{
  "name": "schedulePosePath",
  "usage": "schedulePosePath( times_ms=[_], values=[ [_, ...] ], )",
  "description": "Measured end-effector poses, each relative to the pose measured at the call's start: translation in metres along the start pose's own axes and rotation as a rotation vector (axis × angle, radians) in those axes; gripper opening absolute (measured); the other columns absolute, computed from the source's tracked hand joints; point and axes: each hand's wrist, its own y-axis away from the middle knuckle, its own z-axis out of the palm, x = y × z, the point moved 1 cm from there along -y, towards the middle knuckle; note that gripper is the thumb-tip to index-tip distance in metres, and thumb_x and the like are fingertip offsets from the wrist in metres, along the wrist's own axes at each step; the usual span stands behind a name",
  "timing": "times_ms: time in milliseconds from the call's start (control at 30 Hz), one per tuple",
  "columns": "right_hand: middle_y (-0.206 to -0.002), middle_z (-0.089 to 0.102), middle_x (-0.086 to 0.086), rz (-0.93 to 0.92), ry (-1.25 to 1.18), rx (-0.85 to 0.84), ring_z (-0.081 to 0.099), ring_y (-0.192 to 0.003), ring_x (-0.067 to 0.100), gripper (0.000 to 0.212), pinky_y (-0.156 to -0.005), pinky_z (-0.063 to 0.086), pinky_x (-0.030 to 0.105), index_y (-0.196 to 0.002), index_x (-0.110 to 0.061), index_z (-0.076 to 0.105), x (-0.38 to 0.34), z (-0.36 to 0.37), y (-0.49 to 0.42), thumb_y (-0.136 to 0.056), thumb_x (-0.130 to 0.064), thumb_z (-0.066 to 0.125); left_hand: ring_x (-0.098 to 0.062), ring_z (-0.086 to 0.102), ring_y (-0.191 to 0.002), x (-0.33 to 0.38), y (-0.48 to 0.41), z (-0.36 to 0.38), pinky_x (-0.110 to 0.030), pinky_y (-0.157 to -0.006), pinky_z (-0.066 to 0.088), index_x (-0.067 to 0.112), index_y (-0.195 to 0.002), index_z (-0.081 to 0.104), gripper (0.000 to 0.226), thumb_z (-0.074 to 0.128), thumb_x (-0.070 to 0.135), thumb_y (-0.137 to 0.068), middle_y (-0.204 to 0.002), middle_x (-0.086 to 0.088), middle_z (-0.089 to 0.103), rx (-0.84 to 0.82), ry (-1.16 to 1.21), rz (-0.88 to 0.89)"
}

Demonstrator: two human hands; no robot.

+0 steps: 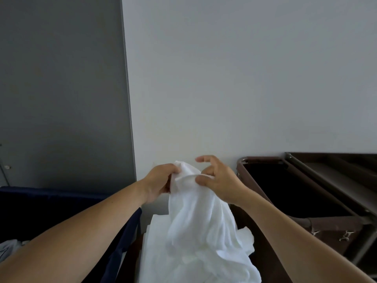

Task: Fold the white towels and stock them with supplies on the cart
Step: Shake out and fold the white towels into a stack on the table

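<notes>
The towel (pixel 202 221) hung at the centre of the view, its top bunched at chest height and its loose lower folds spilling toward 6 o'clock. The left hand (pixel 161 181) closed its fingers around the top corner from 9 o'clock. The right hand (pixel 221 180) pinched a fold of the hem between thumb and a curled finger from 3 o'clock, with the forefinger lifted free above the cloth. A brown cart (pixel 318 203) with a dark open bag stood at 4 o'clock, a dark blue bin (pixel 51 205) at 8 o'clock, against a pale wall (pixel 244 78)
</notes>
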Motion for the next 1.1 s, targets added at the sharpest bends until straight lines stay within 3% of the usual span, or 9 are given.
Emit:
schedulePosePath(
  times_ms=[100, 200, 267, 333, 500, 667, 867, 1033, 1100],
  values=[
    [-0.087, 0.073, -0.011, -0.063, -0.135, -0.002, 0.067, -0.085, 0.006, 0.040, -0.080, 0.051, 0.015, -0.128, -0.037, 0.055, -0.012, -0.006, -0.008, -0.095, -0.014, 0.062, -0.040, 0.066, -0.101, 0.014, 0.005, 0.009, -0.045, -0.086, 0.054, 0.004, -0.109, 0.073, 0.030, 0.054, 0.023, -0.094, -0.106, -0.020, 0.071, -0.019, 0.011, 0.083],
    [-0.096, 0.073, -0.017, -0.059, -0.121, 0.132, 0.066, -0.094, -0.001, 0.020, -0.081, 0.051, 0.014, -0.099, -0.035, 0.071, -0.016, -0.007, -0.014, -0.098, -0.019, 0.059, -0.029, 0.060, -0.093, 0.020, 0.011, 0.018, -0.041, -0.082, 0.048, -0.002, -0.111, 0.071, 0.034, 0.052, 0.023, -0.096, -0.100, -0.018, 0.066, -0.047, 0.075, 0.134],
    [-0.092, 0.073, -0.014, 0.003, -0.153, 0.279, 0.066, -0.089, 0.000, 0.015, -0.075, 0.050, 0.011, -0.089, -0.031, 0.072, -0.011, -0.006, -0.018, -0.097, -0.025, 0.062, -0.032, 0.057, -0.096, 0.020, 0.013, 0.025, -0.047, -0.090, 0.048, -0.006, -0.116, 0.066, 0.039, 0.050, 0.023, -0.097, -0.107, -0.025, 0.064, -0.069, 0.107, 0.158],
    [-0.087, 0.072, -0.012, 0.046, -0.202, 0.367, 0.065, -0.079, -0.002, 0.013, -0.065, 0.048, 0.007, -0.084, -0.028, 0.070, -0.008, -0.005, -0.019, -0.096, -0.026, 0.064, -0.033, 0.057, -0.094, 0.020, 0.015, 0.031, -0.048, -0.087, 0.046, -0.009, -0.113, 0.066, 0.040, 0.051, 0.024, -0.095, -0.103, -0.023, 0.063, -0.063, 0.122, 0.179],
    [-0.083, 0.066, -0.014, 0.073, -0.082, 0.402, 0.060, -0.070, -0.003, 0.010, -0.057, 0.040, 0.004, -0.092, -0.024, 0.066, 0.000, 0.003, -0.019, -0.098, -0.029, 0.059, -0.030, 0.035, -0.085, 0.018, 0.021, 0.035, -0.045, -0.076, 0.030, -0.004, -0.093, 0.061, 0.036, 0.057, 0.028, -0.077, -0.092, -0.013, 0.045, -0.027, 0.113, 0.233],
    [-0.088, 0.067, -0.014, 0.103, -0.077, 0.396, 0.061, -0.078, -0.002, 0.012, -0.058, 0.042, 0.004, -0.099, -0.023, 0.066, 0.004, 0.005, -0.014, -0.099, -0.032, 0.058, -0.024, 0.052, -0.074, 0.012, 0.024, 0.040, -0.039, -0.069, 0.044, -0.012, -0.094, 0.058, 0.048, 0.061, 0.036, -0.095, -0.082, -0.013, 0.057, 0.003, -0.098, 0.393],
    [-0.072, 0.067, -0.013, 0.125, -0.087, 0.293, 0.058, -0.060, -0.002, 0.019, -0.054, 0.042, 0.011, -0.082, -0.022, 0.069, 0.005, 0.001, -0.006, -0.092, -0.038, 0.067, -0.011, 0.050, -0.069, 0.024, 0.019, 0.035, -0.029, -0.064, 0.044, -0.003, -0.089, 0.058, 0.042, 0.052, 0.036, -0.102, -0.075, -0.001, 0.055, 0.085, -0.259, 0.479],
    [-0.064, 0.059, -0.006, 0.147, -0.090, 0.131, 0.054, -0.060, 0.011, 0.031, -0.057, 0.042, 0.025, -0.070, -0.014, 0.063, -0.018, -0.019, -0.011, -0.092, -0.036, 0.067, -0.010, 0.036, -0.056, 0.098, 0.006, 0.020, -0.023, -0.052, 0.032, 0.008, -0.070, 0.043, 0.042, 0.053, 0.033, -0.102, -0.060, 0.006, 0.038, 0.145, -0.400, 0.614],
    [-0.070, 0.061, 0.000, 0.089, -0.084, 0.098, 0.058, -0.064, 0.015, 0.035, -0.061, 0.044, 0.029, -0.078, -0.004, 0.065, -0.037, -0.032, -0.018, -0.093, -0.035, 0.067, -0.007, 0.032, -0.052, 0.150, 0.004, 0.015, -0.018, -0.047, 0.028, 0.017, -0.066, 0.040, 0.041, 0.054, 0.032, -0.101, -0.055, 0.012, 0.034, 0.205, -0.444, 0.715]
  ],
)
